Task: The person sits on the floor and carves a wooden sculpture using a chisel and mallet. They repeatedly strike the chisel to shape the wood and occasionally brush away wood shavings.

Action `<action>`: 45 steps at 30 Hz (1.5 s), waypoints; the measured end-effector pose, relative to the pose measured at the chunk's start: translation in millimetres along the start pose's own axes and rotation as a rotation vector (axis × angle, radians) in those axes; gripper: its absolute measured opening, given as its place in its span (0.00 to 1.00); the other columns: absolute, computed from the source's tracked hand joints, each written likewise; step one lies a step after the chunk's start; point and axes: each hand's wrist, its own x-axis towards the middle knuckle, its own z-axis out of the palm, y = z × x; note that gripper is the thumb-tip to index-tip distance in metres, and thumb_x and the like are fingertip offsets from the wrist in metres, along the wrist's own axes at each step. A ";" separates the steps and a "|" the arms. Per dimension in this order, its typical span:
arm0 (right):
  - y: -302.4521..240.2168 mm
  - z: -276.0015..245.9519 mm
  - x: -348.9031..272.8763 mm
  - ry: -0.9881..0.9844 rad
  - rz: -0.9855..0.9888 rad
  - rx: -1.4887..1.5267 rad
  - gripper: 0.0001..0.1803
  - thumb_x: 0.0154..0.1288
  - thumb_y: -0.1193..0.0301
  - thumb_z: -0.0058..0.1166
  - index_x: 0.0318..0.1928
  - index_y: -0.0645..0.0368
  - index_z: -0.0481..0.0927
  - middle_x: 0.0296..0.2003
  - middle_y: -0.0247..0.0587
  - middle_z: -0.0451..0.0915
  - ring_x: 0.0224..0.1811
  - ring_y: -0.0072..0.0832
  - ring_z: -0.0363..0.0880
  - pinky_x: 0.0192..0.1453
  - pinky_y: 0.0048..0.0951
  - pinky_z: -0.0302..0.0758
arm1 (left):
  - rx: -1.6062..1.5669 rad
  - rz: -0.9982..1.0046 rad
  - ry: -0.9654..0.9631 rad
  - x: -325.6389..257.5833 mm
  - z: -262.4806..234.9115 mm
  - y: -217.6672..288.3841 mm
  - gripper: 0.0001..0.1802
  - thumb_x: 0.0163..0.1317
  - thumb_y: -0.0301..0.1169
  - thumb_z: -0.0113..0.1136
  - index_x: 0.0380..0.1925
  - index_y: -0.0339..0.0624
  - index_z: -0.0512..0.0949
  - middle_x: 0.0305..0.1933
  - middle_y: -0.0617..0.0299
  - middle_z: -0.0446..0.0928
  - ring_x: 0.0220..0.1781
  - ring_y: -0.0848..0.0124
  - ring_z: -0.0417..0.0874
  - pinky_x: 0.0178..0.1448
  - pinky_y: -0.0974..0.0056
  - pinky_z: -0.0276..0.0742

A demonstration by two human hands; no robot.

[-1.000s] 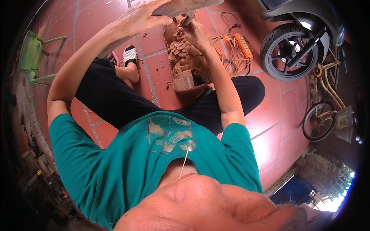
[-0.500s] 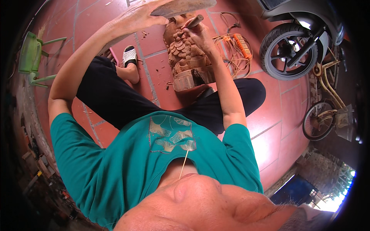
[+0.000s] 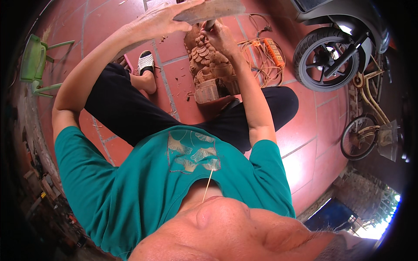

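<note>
Head view, left hand (image 3: 163,19) raised gripping wooden mallet (image 3: 211,11), right hand (image 3: 220,37) on carved statue (image 3: 209,65)

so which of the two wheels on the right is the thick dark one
The upper one, the scooter wheel: a fat black tyre on a dark rim. The bicycle wheel below it is thin, with fine spokes and a cream frame.

I sit on a floor of red tiles (image 3: 305,130) with pale joints. At ten o'clock stands a green plastic chair (image 3: 35,65). At two o'clock, a scooter wheel (image 3: 324,58); at three o'clock, a bicycle (image 3: 370,126). Daylight enters at five o'clock.
</note>
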 end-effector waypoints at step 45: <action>-2.1 -4.0 9.7 -0.145 0.071 -0.040 0.13 0.64 0.75 0.62 0.46 0.58 0.72 0.33 0.36 0.80 0.33 0.27 0.78 0.40 0.31 0.76 | -0.135 -0.091 -0.129 5.4 -42.0 21.0 0.42 0.63 0.46 0.62 0.71 0.35 0.59 0.72 0.42 0.64 0.73 0.53 0.65 0.75 0.53 0.61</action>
